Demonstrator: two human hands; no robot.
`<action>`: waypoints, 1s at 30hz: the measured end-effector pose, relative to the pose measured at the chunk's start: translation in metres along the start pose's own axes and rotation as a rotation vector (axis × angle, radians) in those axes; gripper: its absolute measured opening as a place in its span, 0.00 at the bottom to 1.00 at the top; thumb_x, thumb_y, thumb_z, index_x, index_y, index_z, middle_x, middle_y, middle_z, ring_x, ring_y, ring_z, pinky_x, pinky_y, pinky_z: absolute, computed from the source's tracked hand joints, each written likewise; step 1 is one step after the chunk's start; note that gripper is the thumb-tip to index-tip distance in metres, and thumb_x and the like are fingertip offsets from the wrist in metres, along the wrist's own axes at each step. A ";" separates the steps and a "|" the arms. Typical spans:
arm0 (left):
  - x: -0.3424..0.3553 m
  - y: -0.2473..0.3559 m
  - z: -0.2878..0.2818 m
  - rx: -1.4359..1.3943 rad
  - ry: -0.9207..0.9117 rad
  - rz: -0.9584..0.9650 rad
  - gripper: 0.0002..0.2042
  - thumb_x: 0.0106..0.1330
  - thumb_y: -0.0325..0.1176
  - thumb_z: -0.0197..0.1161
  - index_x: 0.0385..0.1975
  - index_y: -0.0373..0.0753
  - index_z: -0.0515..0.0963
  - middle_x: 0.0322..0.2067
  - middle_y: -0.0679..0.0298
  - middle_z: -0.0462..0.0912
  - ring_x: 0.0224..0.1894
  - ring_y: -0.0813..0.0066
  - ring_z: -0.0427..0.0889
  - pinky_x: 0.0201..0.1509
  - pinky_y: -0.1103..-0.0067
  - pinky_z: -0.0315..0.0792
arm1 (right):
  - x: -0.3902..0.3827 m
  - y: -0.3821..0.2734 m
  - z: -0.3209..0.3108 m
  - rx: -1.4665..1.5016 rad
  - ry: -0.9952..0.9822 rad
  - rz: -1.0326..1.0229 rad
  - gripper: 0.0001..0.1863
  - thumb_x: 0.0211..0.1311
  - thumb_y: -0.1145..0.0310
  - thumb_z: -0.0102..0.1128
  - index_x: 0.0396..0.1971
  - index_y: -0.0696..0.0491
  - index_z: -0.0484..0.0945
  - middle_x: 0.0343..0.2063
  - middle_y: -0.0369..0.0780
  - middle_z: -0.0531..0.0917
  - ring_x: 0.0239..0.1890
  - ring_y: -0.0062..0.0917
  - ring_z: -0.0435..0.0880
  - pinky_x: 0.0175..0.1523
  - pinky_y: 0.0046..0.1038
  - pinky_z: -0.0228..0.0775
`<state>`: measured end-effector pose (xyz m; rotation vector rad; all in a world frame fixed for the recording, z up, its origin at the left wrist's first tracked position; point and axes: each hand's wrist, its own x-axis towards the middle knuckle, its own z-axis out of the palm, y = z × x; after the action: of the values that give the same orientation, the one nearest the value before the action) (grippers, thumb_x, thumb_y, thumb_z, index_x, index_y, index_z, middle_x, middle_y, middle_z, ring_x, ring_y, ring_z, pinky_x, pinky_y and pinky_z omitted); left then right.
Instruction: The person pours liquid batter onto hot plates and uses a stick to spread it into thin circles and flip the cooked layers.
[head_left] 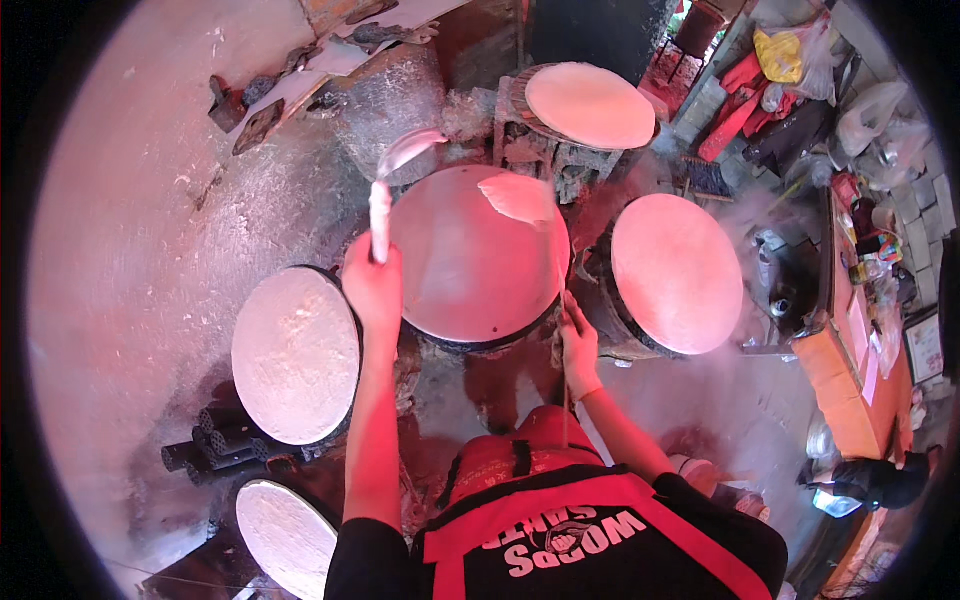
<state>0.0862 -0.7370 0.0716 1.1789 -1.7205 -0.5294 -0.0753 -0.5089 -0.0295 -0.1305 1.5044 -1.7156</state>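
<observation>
My left hand [374, 290] is closed around the pale, wrapped handle of a ladle [381, 205]. Its curved metal head is raised above the left edge of a large round griddle [460, 265]. A pale patch of batter [517, 199] lies near the griddle's far right side; the rest of the plate looks bare through faint steam. Beside the griddle's right edge, my right hand [578, 348] grips a long thin stick [565, 415]. The stick's near end points back toward my apron, while its far end is hard to make out over the plate.
More round griddles covered with pale sheets stand at left [297, 355], lower left [287, 538] and right [677, 273]. A pale round sheet [590, 105] rests on a stand at the back. Coal briquettes [222, 440] lie at left, and an orange counter [845, 385] runs along the right.
</observation>
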 end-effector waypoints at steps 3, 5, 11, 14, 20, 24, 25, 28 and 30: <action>-0.031 -0.020 -0.045 -0.132 -0.123 -0.275 0.10 0.62 0.35 0.63 0.37 0.35 0.77 0.20 0.63 0.77 0.16 0.81 0.73 0.19 0.79 0.65 | -0.002 0.029 0.022 -0.028 0.023 0.011 0.19 0.68 0.60 0.49 0.59 0.36 0.69 0.11 0.26 0.61 0.08 0.12 0.57 0.13 0.18 0.47; -0.060 -0.018 -0.063 -0.437 -0.141 -0.521 0.08 0.64 0.34 0.61 0.32 0.36 0.76 0.18 0.67 0.75 0.13 0.84 0.68 0.16 0.83 0.61 | 0.014 0.029 0.045 -0.022 0.001 -0.007 0.19 0.68 0.60 0.49 0.58 0.36 0.70 0.11 0.26 0.61 0.08 0.12 0.57 0.13 0.19 0.47; -0.151 -0.017 -0.101 -0.755 0.014 -0.887 0.10 0.67 0.35 0.56 0.25 0.42 0.67 0.13 0.74 0.63 0.10 0.86 0.60 0.12 0.86 0.52 | 0.034 -0.003 0.058 -0.086 -0.213 0.144 0.19 0.67 0.61 0.50 0.58 0.37 0.70 0.12 0.27 0.62 0.08 0.14 0.58 0.13 0.20 0.47; -0.188 -0.038 -0.116 -0.854 0.021 -1.060 0.10 0.66 0.35 0.57 0.24 0.42 0.66 0.13 0.75 0.60 0.10 0.85 0.57 0.12 0.86 0.50 | 0.011 -0.014 0.033 -0.188 -0.115 0.076 0.20 0.67 0.60 0.51 0.59 0.38 0.70 0.13 0.27 0.63 0.09 0.12 0.57 0.14 0.18 0.47; -0.230 -0.044 -0.135 -1.041 0.025 -1.342 0.11 0.65 0.35 0.59 0.24 0.42 0.65 0.13 0.75 0.56 0.11 0.86 0.53 0.12 0.85 0.47 | 0.038 0.019 0.031 -0.206 -0.092 -0.053 0.21 0.67 0.60 0.50 0.59 0.46 0.70 0.14 0.26 0.63 0.11 0.11 0.60 0.16 0.20 0.51; -0.240 -0.032 -0.122 -1.046 0.103 -1.330 0.10 0.65 0.33 0.59 0.26 0.42 0.66 0.14 0.75 0.57 0.13 0.87 0.54 0.14 0.86 0.48 | 0.090 0.032 0.060 -0.281 -0.251 -0.109 0.21 0.68 0.60 0.49 0.60 0.42 0.68 0.11 0.26 0.60 0.09 0.12 0.57 0.14 0.19 0.47; -0.243 -0.028 -0.119 -1.050 0.143 -1.315 0.09 0.65 0.32 0.58 0.26 0.42 0.66 0.15 0.75 0.58 0.13 0.87 0.54 0.14 0.86 0.48 | 0.092 0.028 0.060 -0.311 -0.310 -0.075 0.21 0.68 0.60 0.49 0.60 0.42 0.67 0.11 0.26 0.60 0.09 0.12 0.57 0.14 0.19 0.47; -0.247 -0.015 -0.112 -1.004 0.302 -1.331 0.08 0.65 0.31 0.58 0.27 0.42 0.66 0.17 0.75 0.59 0.14 0.87 0.55 0.15 0.87 0.49 | 0.065 -0.020 0.057 -0.350 -0.539 0.140 0.21 0.68 0.60 0.49 0.60 0.42 0.67 0.12 0.27 0.61 0.09 0.12 0.57 0.13 0.19 0.47; -0.259 -0.018 -0.105 -1.018 0.343 -1.330 0.07 0.65 0.31 0.59 0.27 0.42 0.67 0.18 0.75 0.60 0.14 0.87 0.55 0.16 0.87 0.49 | 0.059 -0.049 0.023 -0.351 -0.553 0.182 0.20 0.68 0.60 0.49 0.59 0.43 0.69 0.12 0.27 0.61 0.08 0.12 0.57 0.13 0.19 0.46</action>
<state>0.2083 -0.4996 -0.0136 1.3229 -0.0239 -1.6004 -0.1249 -0.5669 -0.0059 -0.5831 1.3275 -1.1327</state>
